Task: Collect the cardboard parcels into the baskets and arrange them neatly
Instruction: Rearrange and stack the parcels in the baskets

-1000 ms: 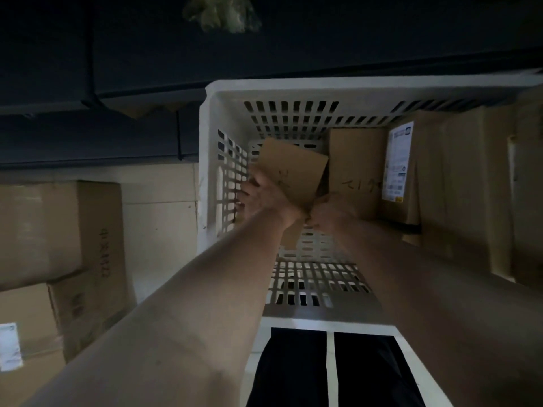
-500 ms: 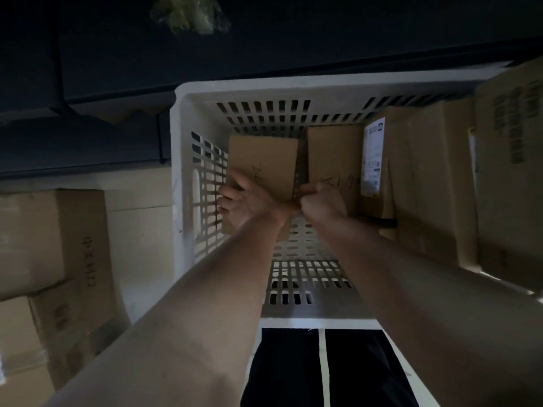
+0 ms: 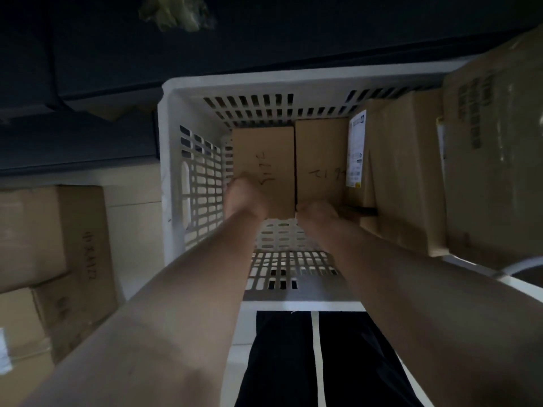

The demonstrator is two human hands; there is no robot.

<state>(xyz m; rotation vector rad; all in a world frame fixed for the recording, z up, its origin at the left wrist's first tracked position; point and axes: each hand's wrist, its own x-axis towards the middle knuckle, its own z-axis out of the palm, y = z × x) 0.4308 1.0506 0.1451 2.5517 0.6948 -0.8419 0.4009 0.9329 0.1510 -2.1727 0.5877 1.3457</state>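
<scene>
I'm squaring the small parcel [image 3: 264, 160] against its neighbour [image 3: 321, 160] in the basket [image 3: 293, 81], left hand [image 3: 245, 198] on it, right hand [image 3: 318, 212] beside; blur hides any grip. Next: withdraw without nudging.

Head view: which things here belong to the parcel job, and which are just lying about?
Job: white basket; left scribbled parcel at the left hand; right scribbled parcel at the right hand; labelled parcel; tall parcels; large taped box; floor boxes, likely still to collect.
Lying about: crumpled yellowish material; dark furniture.
</scene>
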